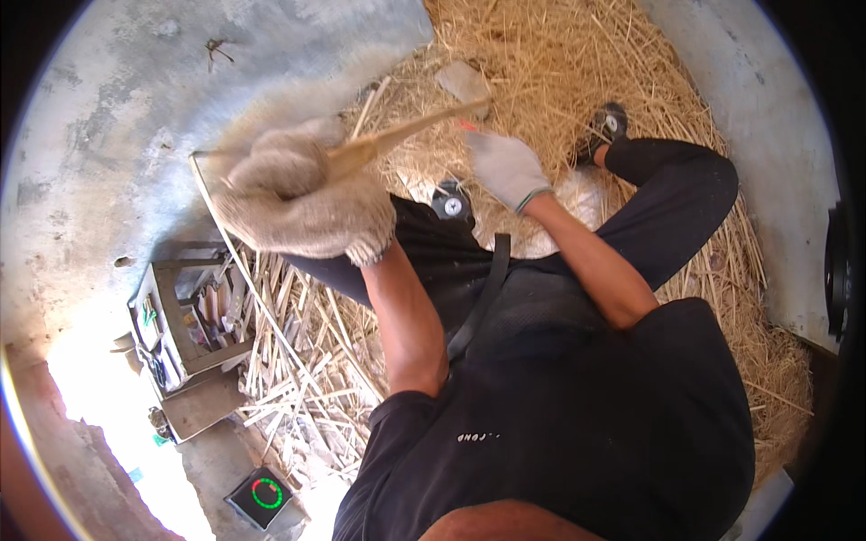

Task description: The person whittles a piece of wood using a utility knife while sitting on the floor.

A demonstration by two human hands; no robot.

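My left hand, in a thick off-white knit glove, is closed in a fist around a pale flat strip that looks like bamboo or wood. From the fist the strip slants up and right, its far end passing just above my right hand. That hand wears a thinner white glove, with its fingers drawn together. A small red piece shows at its fingertips; the rest of what it grips is hidden. Behind my left fist, a long thin strip bends down toward the floor.
Straw-like shavings cover the floor around my legs, with a flat stone among them. Split sticks lie at left beside a box of small items. A black square device with a green ring sits lower left. Walls stand on both sides.
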